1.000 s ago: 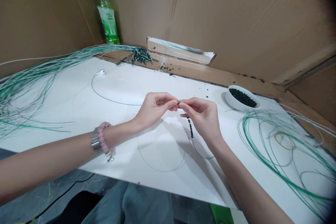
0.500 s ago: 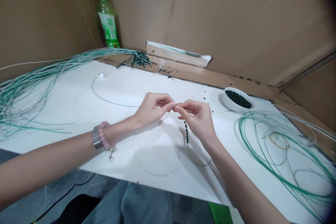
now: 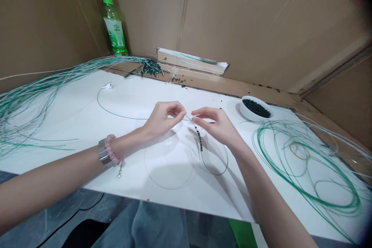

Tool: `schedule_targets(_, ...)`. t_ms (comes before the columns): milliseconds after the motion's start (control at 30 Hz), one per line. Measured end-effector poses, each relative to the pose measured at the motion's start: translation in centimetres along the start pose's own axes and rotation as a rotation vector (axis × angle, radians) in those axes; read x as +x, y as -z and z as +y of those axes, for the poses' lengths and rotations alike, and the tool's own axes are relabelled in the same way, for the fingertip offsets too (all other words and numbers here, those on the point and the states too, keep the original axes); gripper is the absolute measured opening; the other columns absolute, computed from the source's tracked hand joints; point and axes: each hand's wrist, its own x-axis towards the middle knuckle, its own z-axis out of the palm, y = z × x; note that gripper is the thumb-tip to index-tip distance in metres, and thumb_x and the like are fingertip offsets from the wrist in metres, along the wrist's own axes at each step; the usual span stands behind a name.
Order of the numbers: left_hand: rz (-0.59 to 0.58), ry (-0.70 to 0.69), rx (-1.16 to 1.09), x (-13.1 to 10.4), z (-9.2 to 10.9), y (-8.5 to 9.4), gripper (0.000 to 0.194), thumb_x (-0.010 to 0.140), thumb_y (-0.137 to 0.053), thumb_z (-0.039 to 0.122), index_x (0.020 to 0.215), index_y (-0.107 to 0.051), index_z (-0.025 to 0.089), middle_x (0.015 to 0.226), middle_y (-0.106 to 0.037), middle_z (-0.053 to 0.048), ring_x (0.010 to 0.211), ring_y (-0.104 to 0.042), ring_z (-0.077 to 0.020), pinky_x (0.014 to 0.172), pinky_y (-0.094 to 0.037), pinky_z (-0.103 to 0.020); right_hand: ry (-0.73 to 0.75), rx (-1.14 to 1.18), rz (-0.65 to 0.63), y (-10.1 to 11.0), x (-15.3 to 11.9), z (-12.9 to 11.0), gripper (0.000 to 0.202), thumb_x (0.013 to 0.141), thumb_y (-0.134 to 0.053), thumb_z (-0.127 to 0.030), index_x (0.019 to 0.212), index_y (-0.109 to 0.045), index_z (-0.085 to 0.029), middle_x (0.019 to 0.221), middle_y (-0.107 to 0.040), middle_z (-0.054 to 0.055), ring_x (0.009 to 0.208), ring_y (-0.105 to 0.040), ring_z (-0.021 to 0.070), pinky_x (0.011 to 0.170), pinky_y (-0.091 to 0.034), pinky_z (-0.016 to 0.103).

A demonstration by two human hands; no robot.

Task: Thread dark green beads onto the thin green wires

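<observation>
In the head view, my left hand [image 3: 165,118] is closed, with thumb and forefinger pinching a thin green cord [image 3: 213,173]. A short row of dark green beads [image 3: 199,139] hangs on this cord, below and to the right of the pinch. My right hand [image 3: 216,124] is just to the right of the cord, its thumb and forefinger slightly apart with nothing visible between them. Another length of the cord runs left from my left hand across the white tabletop [image 3: 124,143] to a small white earbud [image 3: 108,85].
A white bowl [image 3: 243,115] of dark beads stands at right, behind a loose coil of green cord [image 3: 308,195]. Many cords [image 3: 35,93] spread along the left, ending in a beaded bunch [image 3: 150,68]. A green bottle [image 3: 114,31] stands against the cardboard wall [image 3: 247,19].
My right thumb and forefinger have parted from the left fingertips and let go, leaving a gap. The beaded part of the cord now hangs in view between the hands.
</observation>
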Motion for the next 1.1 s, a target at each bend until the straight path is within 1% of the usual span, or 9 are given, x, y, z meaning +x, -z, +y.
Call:
schedule_targets(67, -0.016, 0.006, -0.002, -0.1, 0.0, -0.2, 0.015, 0.08, -0.057, 0.026, 0.073, -0.06, 0.013, 0.069, -0.061, -0.001, 0.066, -0.056, -0.0108, 0.065, -0.046, -0.022, 0.041, 0.086, 0.072, -0.6, 0.1, 0.1, 0.016, 0.074, -0.063, -0.029, 0.079, -0.069, -0.015, 0.084, -0.071, 0.006, 0.078, -0.065, 0.0166, 0.069, -0.051, 0.027)
schedule_targets(133, -0.023, 0.024, -0.019, -0.2, 0.1, -0.4, 0.016, 0.08, -0.057, 0.027, 0.074, -0.062, 0.013, 0.071, -0.063, -0.002, 0.068, -0.057, -0.0115, 0.066, -0.047, -0.023, 0.058, 0.148, 0.093, -1.3, 0.3, 0.3, 0.014, 0.074, -0.061, -0.026, 0.071, -0.068, -0.014, 0.073, -0.069, 0.005, 0.065, -0.064, 0.0141, 0.064, -0.05, 0.025)
schedule_targets(233, -0.028, 0.068, -0.059, -0.3, 0.3, -0.5, 0.017, 0.08, -0.059, 0.029, 0.074, -0.063, 0.014, 0.071, -0.064, -0.002, 0.068, -0.058, -0.0118, 0.065, -0.046, -0.022, 0.073, 0.197, 0.107, -2.2, 0.5, 0.8, 0.012, 0.075, -0.06, -0.022, 0.068, -0.066, -0.014, 0.066, -0.067, 0.004, 0.056, -0.06, 0.0116, 0.058, -0.048, 0.024)
schedule_targets(333, -0.036, 0.117, -0.108, -0.3, 0.3, -0.4, 0.017, 0.077, -0.061, 0.03, 0.072, -0.064, 0.014, 0.07, -0.064, -0.002, 0.066, -0.057, -0.0117, 0.062, -0.045, -0.021, 0.101, 0.181, 0.143, -2.5, 0.5, 0.9, 0.011, 0.075, -0.058, -0.019, 0.067, -0.063, -0.014, 0.064, -0.065, 0.002, 0.055, -0.059, 0.0109, 0.055, -0.046, 0.022)
schedule_targets(467, -0.052, 0.185, -0.184, 0.1, -0.1, -0.3, 0.019, 0.073, -0.066, 0.034, 0.07, -0.065, 0.014, 0.064, -0.062, -0.001, 0.062, -0.056, -0.0112, 0.062, -0.045, -0.021, 0.152, 0.113, 0.178, -2.8, 0.4, 0.8, 0.012, 0.078, -0.054, -0.018, 0.068, -0.06, -0.014, 0.065, -0.062, 0.001, 0.056, -0.056, 0.0099, 0.059, -0.045, 0.023)
schedule_targets(700, -0.076, 0.264, -0.388, 0.6, -0.6, -0.4, 0.022, 0.068, -0.07, 0.036, 0.068, -0.065, 0.015, 0.064, -0.059, 0.001, 0.06, -0.053, -0.0089, 0.063, -0.046, -0.02, 0.182, 0.197, 0.193, -2.8, 0.4, 0.8, 0.012, 0.079, -0.053, -0.021, 0.071, -0.059, -0.016, 0.069, -0.062, 0.001, 0.06, -0.054, 0.0104, 0.063, -0.046, 0.025)
schedule_targets(800, -0.109, 0.262, -0.364, 0.6, -0.8, -0.4, 0.022, 0.068, -0.07, 0.036, 0.066, -0.064, 0.015, 0.061, -0.059, 0.002, 0.058, -0.052, -0.0083, 0.061, -0.044, -0.019, 0.18, 0.173, 0.185, -2.7, 0.4, 0.7, 0.012, 0.078, -0.053, -0.02, 0.07, -0.06, -0.015, 0.069, -0.063, 0.001, 0.06, -0.054, 0.0107, 0.063, -0.045, 0.025)
schedule_targets(967, -0.138, 0.282, -0.315, 0.6, -1.0, -0.1, 0.024, 0.069, -0.07, 0.038, 0.067, -0.063, 0.015, 0.06, -0.059, 0.002, 0.056, -0.052, -0.008, 0.058, -0.043, -0.019, 0.235, 0.097, 0.179, -2.4, 0.2, 0.6, 0.013, 0.078, -0.053, -0.018, 0.068, -0.06, -0.015, 0.067, -0.063, 0.001, 0.06, -0.054, 0.0101, 0.064, -0.044, 0.024)
schedule_targets(1100, -0.152, 0.267, -0.26, 0.5, -0.6, 0.0, 0.025, 0.071, -0.067, 0.039, 0.069, -0.063, 0.015, 0.06, -0.058, 0.001, 0.055, -0.052, -0.0087, 0.056, -0.042, -0.02, 0.201, 0.115, 0.126, -2.3, 0.3, 0.8, 0.014, 0.079, -0.053, -0.02, 0.069, -0.061, -0.015, 0.067, -0.063, 0.001, 0.058, -0.055, 0.0097, 0.063, -0.045, 0.024)
